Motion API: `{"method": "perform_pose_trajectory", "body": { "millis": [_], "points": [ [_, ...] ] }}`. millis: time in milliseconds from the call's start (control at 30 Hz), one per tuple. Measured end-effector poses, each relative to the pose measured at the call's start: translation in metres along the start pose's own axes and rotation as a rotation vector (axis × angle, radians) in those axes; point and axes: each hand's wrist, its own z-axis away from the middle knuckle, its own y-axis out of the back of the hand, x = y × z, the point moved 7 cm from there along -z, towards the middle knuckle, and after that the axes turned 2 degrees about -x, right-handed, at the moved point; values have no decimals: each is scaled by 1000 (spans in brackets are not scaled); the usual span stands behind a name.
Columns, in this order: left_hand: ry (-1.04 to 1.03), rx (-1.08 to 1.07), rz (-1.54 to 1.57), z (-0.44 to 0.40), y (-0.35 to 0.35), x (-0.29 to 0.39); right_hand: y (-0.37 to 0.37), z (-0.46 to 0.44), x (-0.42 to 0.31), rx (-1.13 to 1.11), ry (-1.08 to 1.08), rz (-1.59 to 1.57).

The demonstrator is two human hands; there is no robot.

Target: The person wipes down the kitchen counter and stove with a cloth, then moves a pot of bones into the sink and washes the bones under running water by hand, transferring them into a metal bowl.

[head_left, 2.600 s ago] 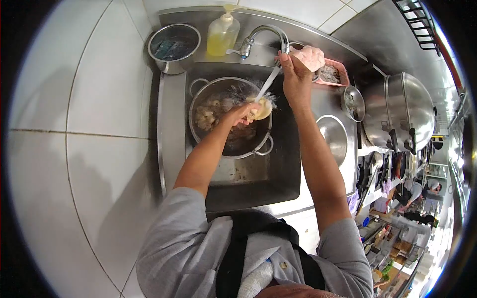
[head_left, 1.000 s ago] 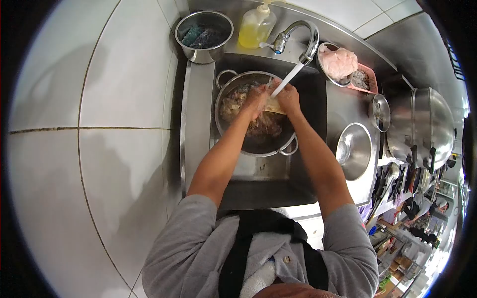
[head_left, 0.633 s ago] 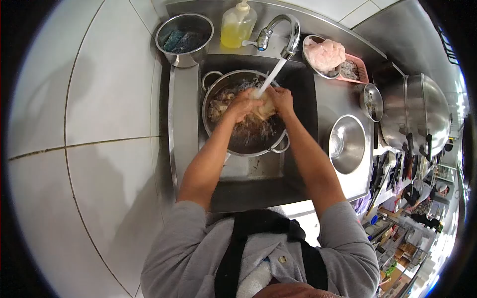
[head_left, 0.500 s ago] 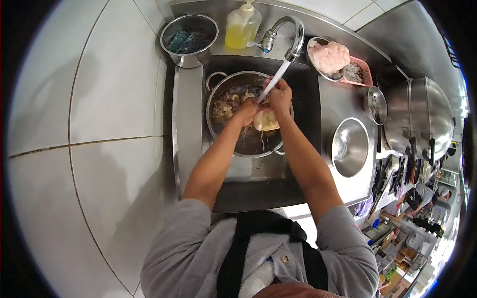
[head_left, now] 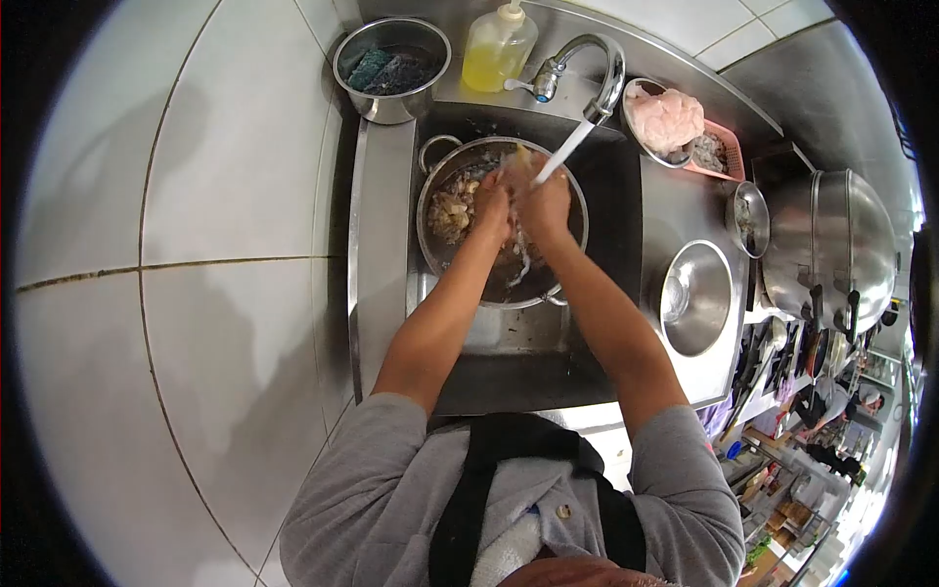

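Both hands are over the two-handled steel pot (head_left: 509, 304) in the sink (head_left: 608, 293), right under the running faucet (head_left: 608, 70). Left hand (head_left: 492, 207) is on the pot's middle, fingers curled; right hand (head_left: 546, 207) is just beside it, nearer the faucet, back of hand up. A pale yellowish piece (head_left: 522, 154) shows by the fingertips at the far side of the pot, mostly hidden by hands and splash. Can't tell how far either hand is closed or which one has hold of the piece; spray blurs the fingers. Water stream (head_left: 565, 150) lands on the right hand. Pale, lumpy food pieces (head_left: 450, 215) sit in the pot's left part, with dark water around. Behind the sink: steel container (head_left: 396, 106) with scouring pads (head_left: 372, 70) at left, pump bottle (head_left: 496, 57) of yellow liquid between it and the faucet. Right of faucet: pale pink lump (head_left: 670, 117) in a steel bowl, touching or overlapping a pink basket (head_left: 734, 158). Wide steel mixing bowl (head_left: 699, 298) sits on the counter, right of the sink.
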Motion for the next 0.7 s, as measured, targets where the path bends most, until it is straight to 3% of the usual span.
{"method": "perform_pose_trajectory", "body": {
  "millis": [67, 133, 167, 267, 300, 367, 400, 433, 467, 533, 600, 700],
  "points": [
    [-60, 68, 178, 0, 4, 5, -14, 2, 2, -20, 225, 135],
    [7, -10, -12, 8, -5, 1, 2, -2, 5, -121, -242, -259],
    [45, -49, -111, 16, -8, -2, -2, -13, 22, -252, -401, -172],
    [84, -223, -87, 32, -28, 3, 4, -16, 28, -279, -507, -89],
    [100, -202, 83, 17, -24, -7, -1, -8, 19, -206, -388, 59],
    [128, -148, 420, -22, -5, -30, 4, 2, -13, 30, 83, 183],
    [152, -83, 353, -25, 1, -35, 2, 10, -25, 148, 321, 236],
    [177, -14, 285, -24, 11, -41, -16, 7, 11, 20, 93, -17],
    [208, 63, 216, -17, 24, -49, -15, 2, 32, -231, -505, -236],
    [170, -154, 179, 5, 2, -30, -45, -7, 79, -233, -883, -1091],
    [204, -285, 66, 3, -7, -23, -49, 2, 77, -252, -753, -1027],
    [86, -85, -46, 15, -5, -6, -54, 9, 72, -258, -527, -776]
  ]
}}
